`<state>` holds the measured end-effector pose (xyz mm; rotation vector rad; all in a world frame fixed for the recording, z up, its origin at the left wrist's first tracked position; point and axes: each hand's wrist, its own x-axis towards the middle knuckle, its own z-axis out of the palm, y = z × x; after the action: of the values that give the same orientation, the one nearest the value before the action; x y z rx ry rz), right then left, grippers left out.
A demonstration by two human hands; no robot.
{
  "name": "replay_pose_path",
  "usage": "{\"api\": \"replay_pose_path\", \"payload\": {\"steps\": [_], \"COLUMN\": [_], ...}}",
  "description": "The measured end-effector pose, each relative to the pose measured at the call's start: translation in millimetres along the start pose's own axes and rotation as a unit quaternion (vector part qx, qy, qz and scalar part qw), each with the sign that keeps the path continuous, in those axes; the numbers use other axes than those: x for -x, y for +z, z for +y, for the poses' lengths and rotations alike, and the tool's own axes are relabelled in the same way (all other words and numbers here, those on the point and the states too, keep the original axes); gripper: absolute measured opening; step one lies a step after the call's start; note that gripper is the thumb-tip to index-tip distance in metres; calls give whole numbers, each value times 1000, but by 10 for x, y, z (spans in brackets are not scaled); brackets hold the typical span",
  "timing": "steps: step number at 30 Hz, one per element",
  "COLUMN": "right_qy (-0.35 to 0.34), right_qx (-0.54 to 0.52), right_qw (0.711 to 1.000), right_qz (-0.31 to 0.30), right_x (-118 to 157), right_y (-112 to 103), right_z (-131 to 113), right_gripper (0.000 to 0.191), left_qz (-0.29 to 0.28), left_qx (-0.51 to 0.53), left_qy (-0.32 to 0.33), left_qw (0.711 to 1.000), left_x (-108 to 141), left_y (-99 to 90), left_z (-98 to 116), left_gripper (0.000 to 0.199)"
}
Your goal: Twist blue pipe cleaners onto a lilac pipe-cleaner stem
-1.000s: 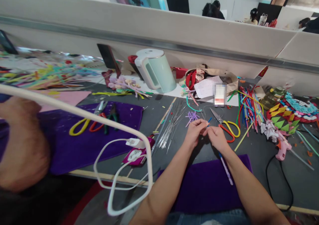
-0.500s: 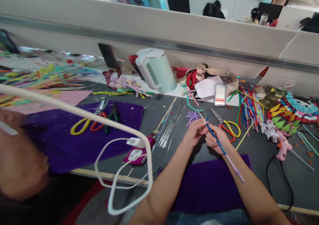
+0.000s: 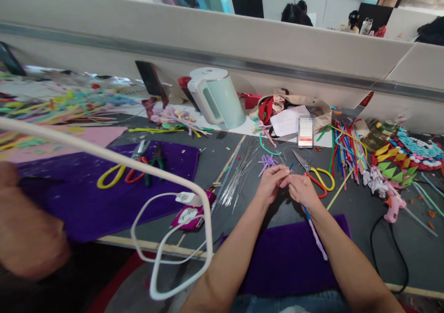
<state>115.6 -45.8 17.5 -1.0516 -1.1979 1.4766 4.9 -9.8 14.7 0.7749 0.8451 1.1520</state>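
Observation:
My left hand (image 3: 272,182) and my right hand (image 3: 304,190) meet fingertip to fingertip above the grey table. Both are closed in a pinch around a thin stem that is blue near the top and pale lilac lower down (image 3: 317,239). Its blue tip pokes up between the fingers, and the lilac end hangs below my right palm. What exactly lies between the fingertips is too small to tell. Scissors with yellow and red handles (image 3: 325,179) lie just right of my right hand. Purple curled pieces (image 3: 267,163) rest beyond my left hand.
A purple cloth (image 3: 287,257) lies under my forearms. Thin wires (image 3: 239,174) and a magenta power strip (image 3: 192,216) are to the left. A pink glue gun (image 3: 394,207) is right. A white lamp arm (image 3: 138,162) crosses the left side, near another person's arm (image 3: 31,230).
The blue and lilac stem has swung to hang more steeply under my right hand, whose fingers have turned inward. The other person's arm at left has shifted a little.

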Motion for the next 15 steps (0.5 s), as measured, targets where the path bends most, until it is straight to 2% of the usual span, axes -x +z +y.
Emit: {"api": "replay_pose_path", "payload": {"steps": [1,2,4,6,7,8,9,11,12,13,15], "right_qy": [-23,-43,-58,-43,-35,-32,-31,-17,-1,22,71], "right_qx": [96,203,407,525,539,521,472,293,180,67,-114], "right_qw": [995,977,906,840,831,843,874,954,984,997,986], "right_qz": [24,51,102,129,134,128,112,53,15,-26,-98], "right_x": [1,6,27,50,58,61,59,44,35,27,18], "right_y": [-5,-10,-14,-5,1,7,10,7,0,-10,-34], "right_z": [13,24,36,34,29,22,15,-2,-10,-18,-30], "right_gripper": [37,37,33,31,31,31,33,38,41,43,45], "left_qz": [6,8,10,11,12,11,7,-6,-14,-23,-36], "left_qx": [-11,-23,-49,-64,-63,-56,-43,-2,19,37,62], "left_qy": [6,10,14,14,8,-3,-16,-40,-48,-55,-70], "left_qw": [1000,1000,999,998,998,998,999,999,999,997,995], "left_x": [-2,-5,-12,-18,-21,-23,-25,-25,-23,-21,-15], "left_y": [0,-1,-9,-19,-24,-28,-32,-40,-43,-46,-50], "left_z": [-9,-20,-38,-45,-42,-36,-27,-6,3,10,17], "left_gripper": [17,17,17,17,17,17,18,19,19,19,19]}}
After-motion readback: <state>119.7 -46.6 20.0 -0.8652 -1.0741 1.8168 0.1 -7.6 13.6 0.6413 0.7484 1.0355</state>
